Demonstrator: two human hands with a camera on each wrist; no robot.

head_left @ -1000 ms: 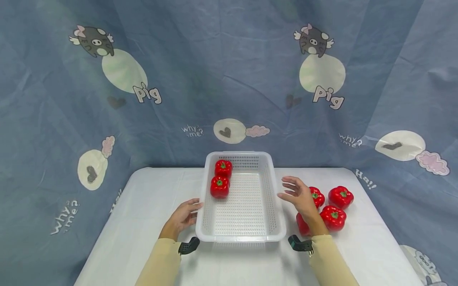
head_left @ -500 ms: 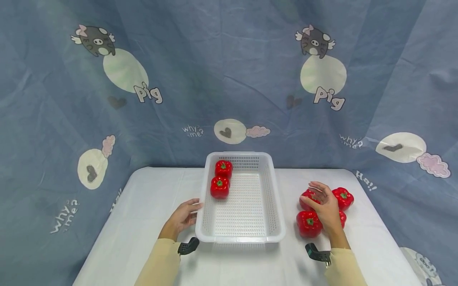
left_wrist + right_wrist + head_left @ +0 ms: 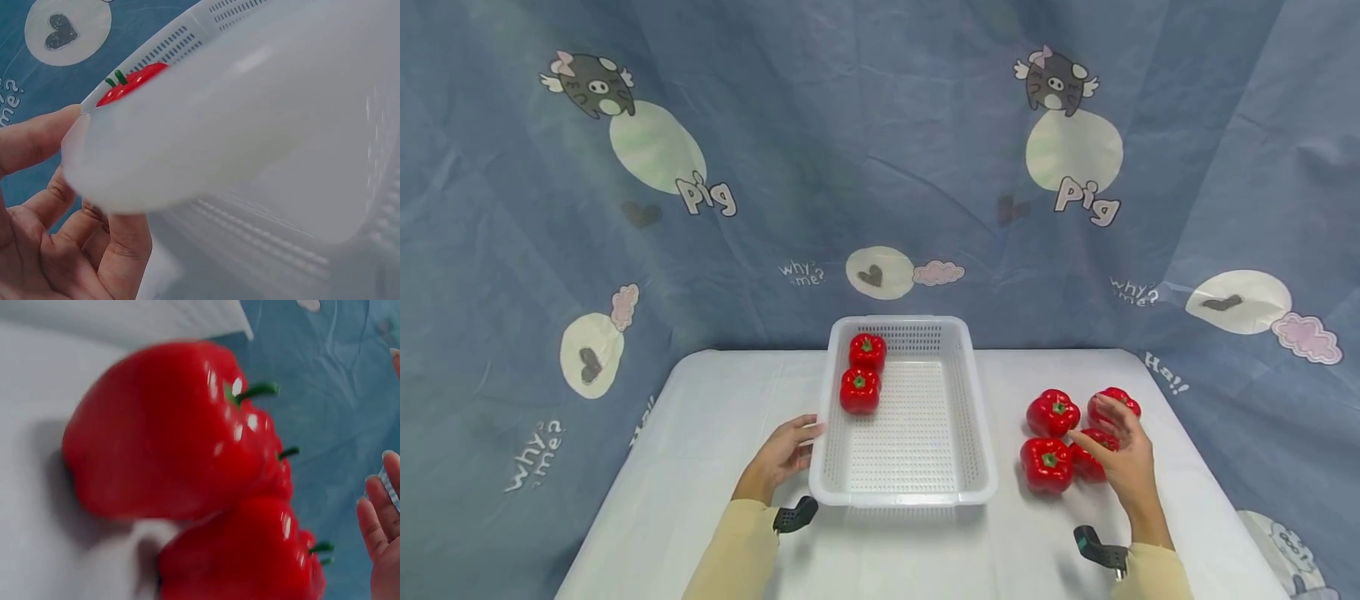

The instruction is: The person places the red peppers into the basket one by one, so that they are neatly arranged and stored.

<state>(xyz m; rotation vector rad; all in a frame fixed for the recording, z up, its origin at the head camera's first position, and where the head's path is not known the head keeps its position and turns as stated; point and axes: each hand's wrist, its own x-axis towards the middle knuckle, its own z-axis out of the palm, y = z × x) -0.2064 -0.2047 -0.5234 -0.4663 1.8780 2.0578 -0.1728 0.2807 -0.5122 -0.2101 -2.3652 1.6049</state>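
Observation:
A white perforated basket (image 3: 973, 433) stands mid-table with two red peppers (image 3: 860, 391) along its far left side. My left hand (image 3: 784, 452) holds the basket's left rim near the front corner; in the left wrist view the thumb (image 3: 34, 140) lies on the rim (image 3: 187, 125) and the fingers curl beneath it. To the right of the basket lies a cluster of loose red peppers (image 3: 1047, 464). My right hand (image 3: 1108, 433) hovers open over the right-hand ones, partly hiding one (image 3: 1081, 459). The right wrist view is filled with peppers (image 3: 169, 431).
The white table (image 3: 700, 467) is backed by a blue cartoon-print cloth (image 3: 880, 167) that also hangs past its sides. Black wrist mounts (image 3: 795, 515) sit near the front edge. Bare tabletop lies left of the basket and in front of it.
My right hand has moved from beside the basket's right wall out to the right, over the loose peppers. The left hand and basket have stayed put.

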